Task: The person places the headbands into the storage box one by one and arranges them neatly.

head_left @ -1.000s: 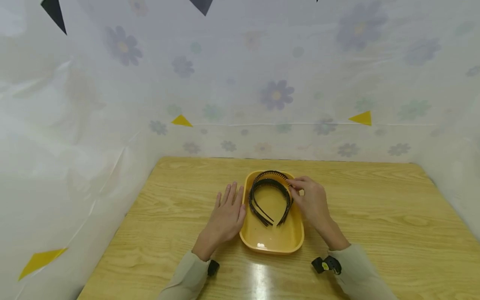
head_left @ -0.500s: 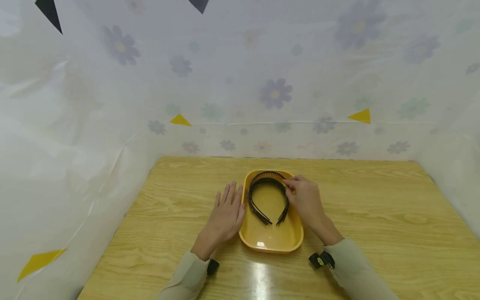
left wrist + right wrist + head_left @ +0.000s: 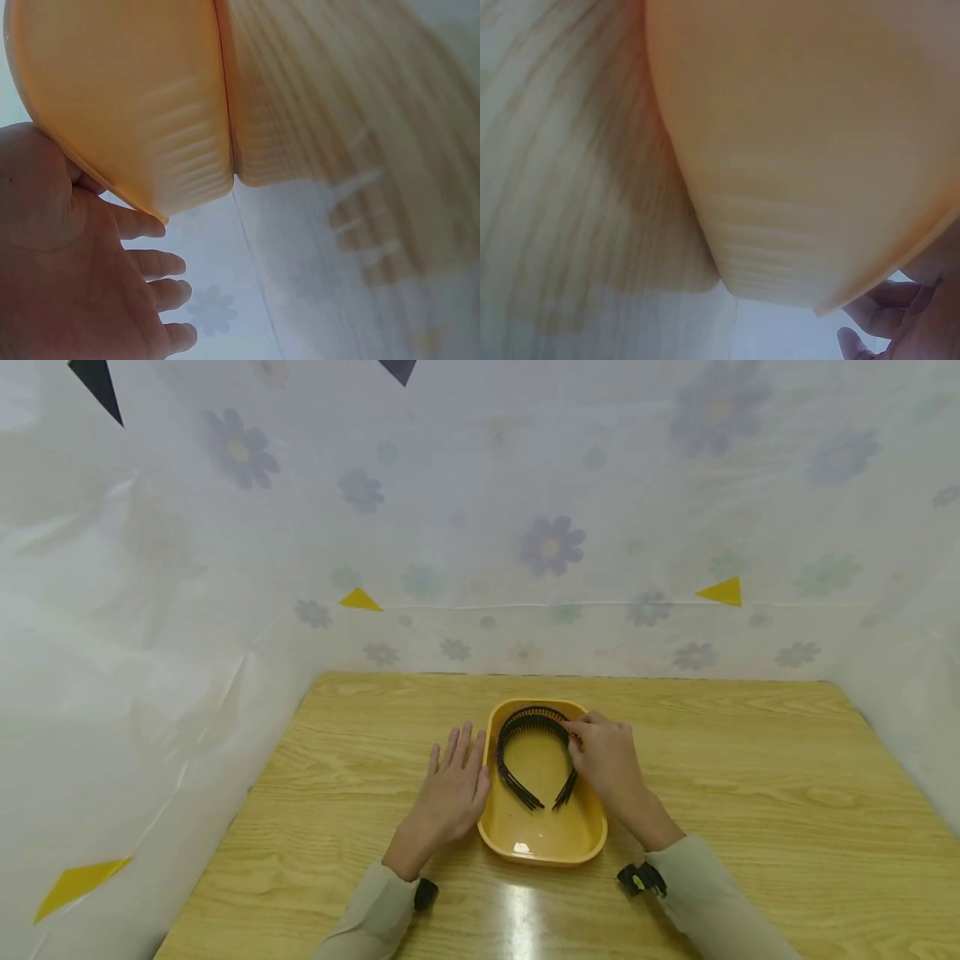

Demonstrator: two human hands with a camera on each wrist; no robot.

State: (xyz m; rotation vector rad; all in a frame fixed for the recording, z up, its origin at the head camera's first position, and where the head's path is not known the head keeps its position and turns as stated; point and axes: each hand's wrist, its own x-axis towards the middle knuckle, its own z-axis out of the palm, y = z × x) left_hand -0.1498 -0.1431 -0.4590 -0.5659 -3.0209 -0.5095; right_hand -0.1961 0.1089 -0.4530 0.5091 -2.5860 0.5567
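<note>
Black toothed headbands (image 3: 500, 762) lie stacked together in a yellow plastic tray (image 3: 542, 843), arches at the far end and tips pointing toward me. My right hand (image 3: 609, 767) reaches over the tray's right rim and pinches the stack at the upper right of its arch. Along the left rim rests my left hand (image 3: 447, 795), its fingers straight and the thumb side against the tray. In the left wrist view, the left hand (image 3: 82, 255) spreads its fingers beside the tray wall (image 3: 127, 97). The right wrist view hides the headbands behind the tray wall (image 3: 780, 150).
The tray stands on a wood-grain table (image 3: 750, 793). A pale flower-patterned sheet (image 3: 480, 527) hangs behind the table and along its sides. Each wrist carries a black strapped device, such as the right wrist camera (image 3: 642, 880).
My right hand has moved slightly left and down, bringing the topmost headband into line with the others, so the stack looks tighter. The left hand has stayed in place.
</note>
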